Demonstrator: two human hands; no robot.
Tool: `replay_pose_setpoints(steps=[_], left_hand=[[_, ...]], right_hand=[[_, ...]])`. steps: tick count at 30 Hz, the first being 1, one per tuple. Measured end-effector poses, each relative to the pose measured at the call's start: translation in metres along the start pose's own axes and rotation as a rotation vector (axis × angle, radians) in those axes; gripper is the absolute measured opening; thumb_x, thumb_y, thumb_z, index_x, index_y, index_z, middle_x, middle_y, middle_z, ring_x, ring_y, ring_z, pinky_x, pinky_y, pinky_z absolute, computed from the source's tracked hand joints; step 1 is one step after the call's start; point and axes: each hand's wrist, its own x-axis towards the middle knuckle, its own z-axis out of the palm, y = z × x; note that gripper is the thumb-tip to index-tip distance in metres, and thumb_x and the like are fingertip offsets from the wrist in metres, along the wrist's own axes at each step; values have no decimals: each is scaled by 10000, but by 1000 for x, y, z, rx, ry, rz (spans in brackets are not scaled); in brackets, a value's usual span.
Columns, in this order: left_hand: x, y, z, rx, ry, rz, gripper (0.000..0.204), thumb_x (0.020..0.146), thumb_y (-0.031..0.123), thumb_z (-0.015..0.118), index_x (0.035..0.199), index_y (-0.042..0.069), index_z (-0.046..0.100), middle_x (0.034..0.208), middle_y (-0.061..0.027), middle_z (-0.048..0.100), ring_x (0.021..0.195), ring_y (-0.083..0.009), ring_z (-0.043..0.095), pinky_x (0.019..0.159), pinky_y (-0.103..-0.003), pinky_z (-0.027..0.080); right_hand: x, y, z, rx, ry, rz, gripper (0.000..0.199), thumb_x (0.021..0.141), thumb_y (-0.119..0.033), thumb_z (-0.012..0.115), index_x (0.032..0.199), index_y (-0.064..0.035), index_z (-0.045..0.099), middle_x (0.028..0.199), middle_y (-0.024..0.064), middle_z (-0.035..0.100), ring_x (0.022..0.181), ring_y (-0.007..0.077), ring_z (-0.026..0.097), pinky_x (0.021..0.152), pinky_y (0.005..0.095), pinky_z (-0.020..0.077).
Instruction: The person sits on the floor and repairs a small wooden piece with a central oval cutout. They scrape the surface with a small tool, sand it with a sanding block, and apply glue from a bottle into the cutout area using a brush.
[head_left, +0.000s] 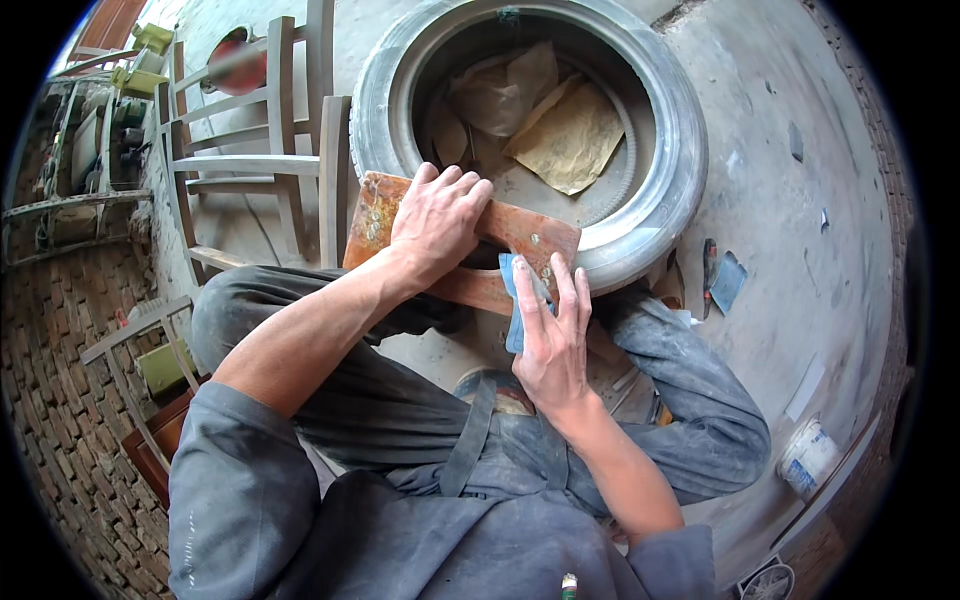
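Likely for steadiness, the wooden piece (pixel 530 230) is clasped over the tire (pixel 675 140) by the left grip (pixel 438 222), the blue sheet (pixel 515 328) pinched by the right grip (pixel 552 345).

one grey wooden chair frame (pixel 281 90), upper left; one red rounded object (pixel 245 82), partly hidden behind its rails. one smaller wooden frame (pixel 137 328), left, near a yellow-green block (pixel 160 372). one slim red-and-black tool (pixel 709 257), right, lying on the grey floor (pixel 840 270). one white tub (pixel 812 457) with blue markings, lower right. brick paving (pixel 60 450), far left.
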Motion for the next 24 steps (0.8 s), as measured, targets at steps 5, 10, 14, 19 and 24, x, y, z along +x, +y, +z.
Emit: replay_pose_setpoints(steps=[5,10,14,19,24], left_hand=[[-1,-1,1,-4,5,8,342,723,66,780,1038,102,652,1037,-42,693,1059,-253,653,958,-428,452],[0,1,-1,-1,0,4,339,724,62,778,1036,104,652,1033,-41,694,1059,-253,653,958,-428,452],[-1,0,0,-9,0,8,333,730,62,773,1037,102,652,1031,-41,693,1058,-255,653,957,-428,452],[-1,-1,1,-2,7,8,326,736,69,772,1035,101,648,1034,-41,693,1058,-255,653,956,-427,451],[0,1,-1,3,-2,-2,319,744,67,768,1039,101,650,1038,-42,694,1062,-251,654,957,-427,451]], right_hand=[[-6,-1,1,-19,-7,4,634,1002,-23,580,1622,11,449,1479,154,683,1541,435,425,1274,657,288],[1,-1,1,6,20,18,612,1005,-25,570,1608,10,473,1402,157,726,1542,428,426,1280,652,277],[1,-1,2,2,31,18,624,998,-14,579,1611,15,465,1415,149,723,1531,429,440,1279,648,280],[1,-3,0,10,25,27,632,1000,-13,580,1619,15,455,1419,147,721,1528,430,444,1279,651,278],[7,0,3,-11,49,13,616,1009,-19,567,1616,13,464,1396,148,733,1524,421,452,1280,652,274]])
